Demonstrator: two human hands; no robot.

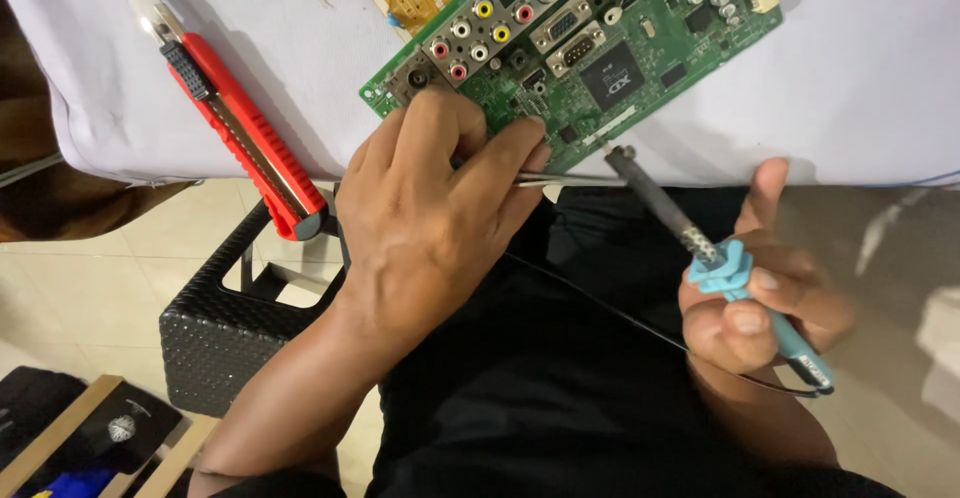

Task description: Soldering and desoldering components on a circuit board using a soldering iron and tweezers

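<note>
The green circuit board (590, 48) hangs over the table's (860, 98) near edge, within reach. The left hand (430, 228) pinches tweezers (570, 180) at its edge; the right hand (765, 303) clasps a blue-handled soldering iron (700, 243), tip angled toward the same spot.

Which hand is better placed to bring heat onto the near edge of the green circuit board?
Right. The right hand grips the soldering iron, whose tip lies at the near edge of the circuit board. The left hand is busy holding tweezers there.
</note>
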